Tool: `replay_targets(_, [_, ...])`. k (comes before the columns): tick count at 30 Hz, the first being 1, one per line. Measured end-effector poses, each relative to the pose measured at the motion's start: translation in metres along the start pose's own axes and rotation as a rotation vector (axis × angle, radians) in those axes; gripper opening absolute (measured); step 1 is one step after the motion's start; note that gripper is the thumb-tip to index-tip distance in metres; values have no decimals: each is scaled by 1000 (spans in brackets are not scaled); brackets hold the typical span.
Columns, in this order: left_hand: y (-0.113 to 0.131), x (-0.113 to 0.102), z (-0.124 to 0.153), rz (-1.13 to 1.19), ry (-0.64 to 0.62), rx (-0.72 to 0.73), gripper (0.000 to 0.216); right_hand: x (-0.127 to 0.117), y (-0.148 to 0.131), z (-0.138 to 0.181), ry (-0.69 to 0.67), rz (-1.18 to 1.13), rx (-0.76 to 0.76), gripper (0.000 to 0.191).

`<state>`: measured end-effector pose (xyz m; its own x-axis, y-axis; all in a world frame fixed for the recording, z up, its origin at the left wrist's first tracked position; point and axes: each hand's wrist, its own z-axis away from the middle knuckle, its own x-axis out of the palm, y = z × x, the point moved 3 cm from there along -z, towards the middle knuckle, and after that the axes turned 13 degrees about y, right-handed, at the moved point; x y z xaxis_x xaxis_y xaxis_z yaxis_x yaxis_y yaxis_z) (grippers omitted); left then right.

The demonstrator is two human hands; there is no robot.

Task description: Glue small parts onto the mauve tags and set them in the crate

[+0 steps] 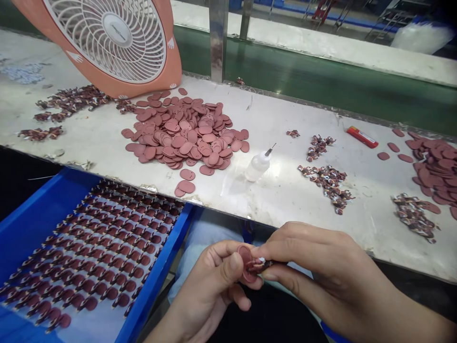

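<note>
In front of the bench, my left hand (pixel 217 281) pinches a reddish-brown oval base (pixel 244 257) between thumb and fingers. My right hand (pixel 314 267) grips a small painted figurine (pixel 260 265), dark brown with white and tan patches, and its lower end meets the face of the base. Whether the two parts are joined I cannot tell. Fingertips hide part of the figurine. Beyond my hands a clear squeeze bottle (pixel 257 166) with a needle tip stands on the bench. A large heap of matching oval bases (pixel 185 133) lies to its left.
Rows of figurines on bases fill a blue tray (pixel 183 221) at lower left. An orange fan (pixel 143 88) stands behind. Loose figurines (pixel 330 183), a red lighter-like object (pixel 362 137) and another base heap (pixel 437 164) lie right. A metal post (pixel 217 43) rises beside the green belt (pixel 303 81).
</note>
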<state>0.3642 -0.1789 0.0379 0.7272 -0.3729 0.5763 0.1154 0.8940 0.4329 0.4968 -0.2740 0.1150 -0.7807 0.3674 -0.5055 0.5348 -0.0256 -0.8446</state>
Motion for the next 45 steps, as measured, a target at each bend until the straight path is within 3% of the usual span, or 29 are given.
replay_targets(8, [0,-1,-3,-5,12,-26,29,-2,1,-3,-43,17,-4,17])
replay_targets(18, [2,2,1,37,54,-29,29,3,-7,-10,-20,170,-142,16])
replay_targets(27, [2,4,6,51,66,-26,30,5,-14,-10,44,155,-171,11])
replay_targets(32, [3,7,10,47,102,-29,29,6,-15,-5,49,119,-140,21])
replay_targets(41, [-2,4,11,52,88,4,29,6,-18,-3,48,99,-153,22])
replay_targets(45, [0,8,13,59,102,3,30,6,-18,1,34,134,-171,15])
